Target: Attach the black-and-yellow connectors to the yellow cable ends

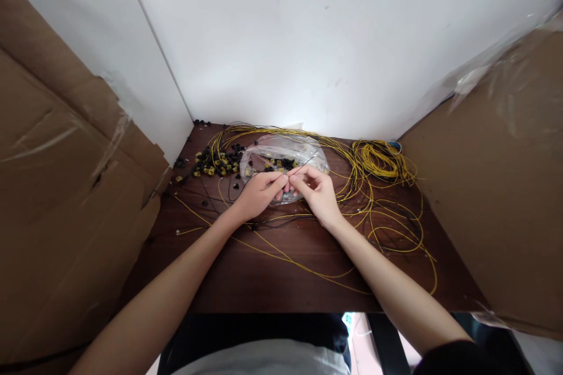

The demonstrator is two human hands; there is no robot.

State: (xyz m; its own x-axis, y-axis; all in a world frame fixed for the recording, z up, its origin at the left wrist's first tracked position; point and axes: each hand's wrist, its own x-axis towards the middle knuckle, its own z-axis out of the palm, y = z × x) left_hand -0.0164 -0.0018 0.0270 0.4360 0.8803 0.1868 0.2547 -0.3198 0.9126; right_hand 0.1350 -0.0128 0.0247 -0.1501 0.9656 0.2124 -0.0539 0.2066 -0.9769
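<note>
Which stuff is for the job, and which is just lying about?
Seem part of the job:
thin dark wire, pinched by left hand and right hand
yellow wires
black-and-yellow pieces
clear bag

Probably just around:
cardboard
blue thing, unclear what

"What colour are the wires (343,143)?"

"Mostly bright yellow, with black ones mixed in."

"And the thin strand (308,160) over the bag (321,158)?"

"That looks dark; the bag itself is clear, going whitish where it shines."

"The coil (382,172)?"

"Yellow again."

"The connectors (215,163)?"

"A speckle of black and yellow."

"The table (281,293)?"

"Dark reddish brown."

"And the wall (281,41)?"

"White, with a few small grey marks. The cardboard (65,199) is brown with pale glossy streaks, the sleeve (457,357) black."
</note>
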